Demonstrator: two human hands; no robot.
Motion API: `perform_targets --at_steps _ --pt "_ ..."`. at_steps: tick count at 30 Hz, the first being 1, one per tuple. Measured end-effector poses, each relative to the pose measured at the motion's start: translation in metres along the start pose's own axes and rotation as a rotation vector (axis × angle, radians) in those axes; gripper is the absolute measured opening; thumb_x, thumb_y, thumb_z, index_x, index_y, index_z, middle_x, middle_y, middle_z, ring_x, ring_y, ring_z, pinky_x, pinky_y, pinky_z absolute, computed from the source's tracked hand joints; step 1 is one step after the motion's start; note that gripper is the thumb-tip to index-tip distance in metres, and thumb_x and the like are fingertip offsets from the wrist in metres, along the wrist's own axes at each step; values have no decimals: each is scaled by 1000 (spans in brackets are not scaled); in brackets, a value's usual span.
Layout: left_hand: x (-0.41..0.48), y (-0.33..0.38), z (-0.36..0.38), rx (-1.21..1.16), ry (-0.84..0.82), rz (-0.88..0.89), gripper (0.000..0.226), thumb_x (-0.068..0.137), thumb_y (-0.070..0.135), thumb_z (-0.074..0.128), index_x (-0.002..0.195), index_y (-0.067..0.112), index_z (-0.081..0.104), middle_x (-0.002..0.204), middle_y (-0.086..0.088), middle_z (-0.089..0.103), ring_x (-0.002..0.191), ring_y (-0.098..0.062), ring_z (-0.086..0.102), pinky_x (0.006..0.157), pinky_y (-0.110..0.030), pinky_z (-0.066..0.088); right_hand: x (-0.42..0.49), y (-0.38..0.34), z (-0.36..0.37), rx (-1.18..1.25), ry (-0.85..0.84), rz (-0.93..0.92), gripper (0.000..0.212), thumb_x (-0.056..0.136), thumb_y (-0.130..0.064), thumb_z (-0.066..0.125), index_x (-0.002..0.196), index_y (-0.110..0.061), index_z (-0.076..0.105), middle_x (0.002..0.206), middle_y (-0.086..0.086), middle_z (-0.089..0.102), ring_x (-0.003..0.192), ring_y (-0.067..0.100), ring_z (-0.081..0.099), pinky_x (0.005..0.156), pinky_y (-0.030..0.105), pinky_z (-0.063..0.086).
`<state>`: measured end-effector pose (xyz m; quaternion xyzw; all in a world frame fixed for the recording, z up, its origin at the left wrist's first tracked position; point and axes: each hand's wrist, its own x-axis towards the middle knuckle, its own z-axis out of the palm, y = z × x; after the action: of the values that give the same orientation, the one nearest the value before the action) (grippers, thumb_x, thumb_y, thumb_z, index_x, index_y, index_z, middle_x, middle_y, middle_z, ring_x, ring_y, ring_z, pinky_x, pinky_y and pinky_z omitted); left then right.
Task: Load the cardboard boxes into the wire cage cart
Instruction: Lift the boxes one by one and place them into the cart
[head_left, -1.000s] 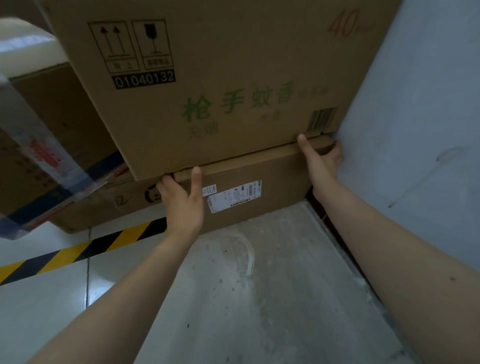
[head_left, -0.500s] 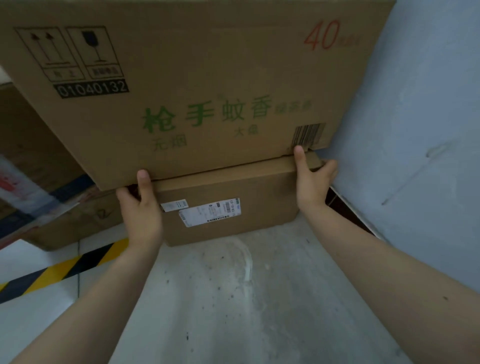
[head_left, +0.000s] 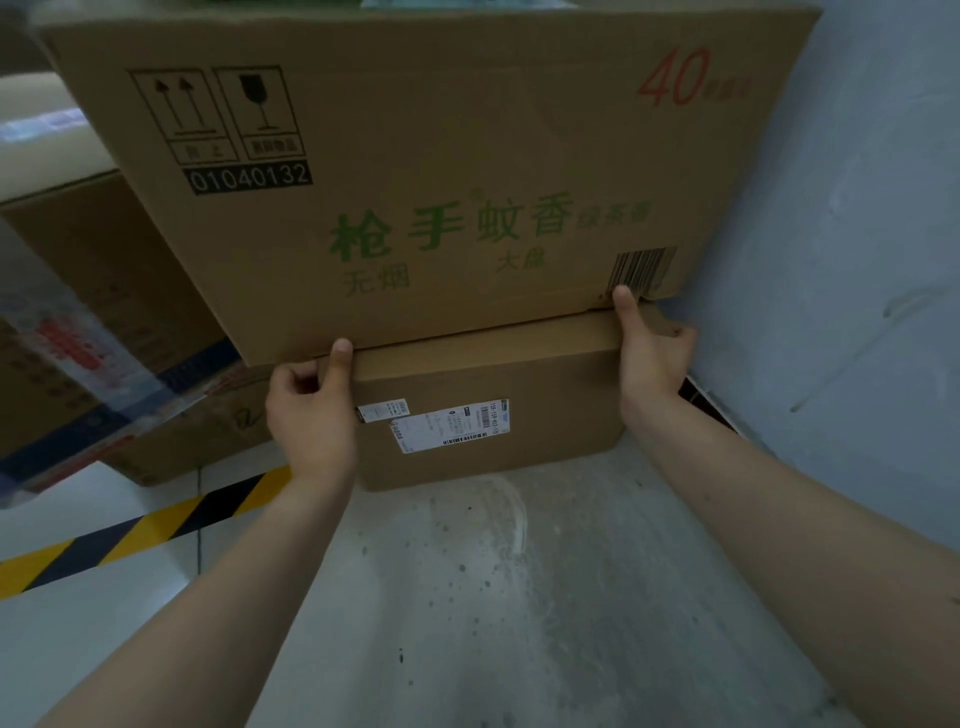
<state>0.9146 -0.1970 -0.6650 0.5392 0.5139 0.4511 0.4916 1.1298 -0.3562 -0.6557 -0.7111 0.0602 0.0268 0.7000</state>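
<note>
Top box (head_left: 441, 130) sits on a low box (head_left: 545, 374). Both have their long axes running left-right, broad faces toward the camera, print upright. From the left, the top face reads: 2 up-arrows and a glass symbol over "01040132", green "枪手蚊香", "无烟", "大盘", a barcode, red "40". Left hand (head_left: 311, 410) grips the low box's left end, fingers curled round it, thumb up at the seam. White labels (head_left: 449, 426) on the low box carry barcodes, the text too small to read. Right hand (head_left: 649, 358) grips its right end, thumb up under the barcode, fingers wrapped behind the corner. The low box's bottom edge meets the floor (head_left: 467, 597), close beside the wall (head_left: 857, 260).
</note>
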Motion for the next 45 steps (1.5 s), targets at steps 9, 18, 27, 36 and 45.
perform_targets --at_steps 9,18,27,36,45 --pt "0 17 -18 224 -68 -87 59 82 57 66 52 18 33 52 0 37 52 -16 38 53 -30 28 8 -5 -49 -244 161 -43 60 74 -70 66 81 -12 56 80 -2 53 78 18 52 65 30 39" --pt "6 33 -16 -40 -196 -309 80 82 53 68 144 11 38 139 -5 51 126 -26 50 91 -32 41 7 -36 -28 -990 -223 -200 91 79 -81 46 126 -4 53 120 16 61 109 35 59 74 36 44" --pt "5 35 -14 -79 -81 -280 85 74 43 81 136 8 35 132 -5 52 123 -23 51 97 -28 41 10 -39 -13 -899 -99 -154 103 66 -94 36 116 -6 59 115 16 63 98 35 62 71 39 49" --pt "8 28 -31 190 -211 -216 85 66 73 70 127 14 58 123 -2 63 113 -27 58 87 -35 45 13 -47 -46 -989 -217 16 93 78 -85 39 123 -6 56 131 17 57 110 34 56 76 34 37" --pt "1 35 -24 68 -243 -149 98 80 65 62 152 16 18 148 -3 41 135 -26 41 108 -37 33 3 -47 -26 -925 -249 -48 109 78 -78 52 153 -7 18 156 15 30 139 36 36 108 44 36"
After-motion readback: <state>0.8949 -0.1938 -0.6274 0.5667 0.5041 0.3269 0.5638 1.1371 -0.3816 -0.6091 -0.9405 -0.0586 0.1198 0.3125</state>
